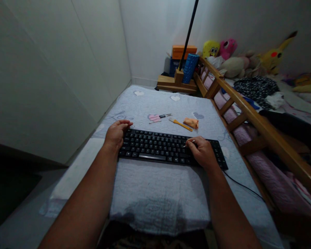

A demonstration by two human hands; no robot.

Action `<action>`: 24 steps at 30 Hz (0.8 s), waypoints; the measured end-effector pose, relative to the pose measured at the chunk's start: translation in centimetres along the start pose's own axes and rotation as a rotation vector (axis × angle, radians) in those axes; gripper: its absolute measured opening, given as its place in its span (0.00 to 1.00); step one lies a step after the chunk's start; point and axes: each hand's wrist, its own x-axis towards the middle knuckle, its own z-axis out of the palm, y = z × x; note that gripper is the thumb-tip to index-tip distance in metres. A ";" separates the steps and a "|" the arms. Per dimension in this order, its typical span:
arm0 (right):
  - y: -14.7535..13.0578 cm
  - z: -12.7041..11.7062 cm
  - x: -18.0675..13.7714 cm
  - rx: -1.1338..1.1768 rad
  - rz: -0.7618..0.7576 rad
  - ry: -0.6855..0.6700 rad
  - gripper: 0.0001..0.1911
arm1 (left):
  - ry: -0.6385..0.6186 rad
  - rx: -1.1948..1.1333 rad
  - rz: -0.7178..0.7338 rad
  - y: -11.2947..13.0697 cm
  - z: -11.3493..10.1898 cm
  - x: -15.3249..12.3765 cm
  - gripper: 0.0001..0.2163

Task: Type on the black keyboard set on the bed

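Observation:
A black keyboard (160, 147) lies across a pale blue sheet (155, 193) in front of me. My left hand (117, 133) grips the keyboard's left end, fingers curled over its far corner. My right hand (201, 151) rests on the keys at the right side, fingers pinched on a small thin tool whose light tip pokes out to the left. The keyboard's black cable (242, 186) trails off to the right.
Beyond the keyboard lie a small brush with a dark handle (160, 117), a yellow-handled brush (180, 124) and an orange cloth (191, 122). A wooden bed rail (251, 114) runs along the right, with plush toys (230, 55) behind. A white wall stands left.

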 end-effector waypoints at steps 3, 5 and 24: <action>-0.1 -0.1 -0.1 0.009 0.002 -0.016 0.10 | -0.006 0.013 0.001 -0.1 -0.1 0.1 0.07; -0.1 -0.1 -0.1 0.015 0.005 -0.026 0.10 | -0.012 0.017 0.007 -0.2 -0.1 0.2 0.07; 0.4 0.2 -0.1 0.018 0.002 0.008 0.09 | 0.002 0.005 -0.003 -0.2 -0.1 0.3 0.07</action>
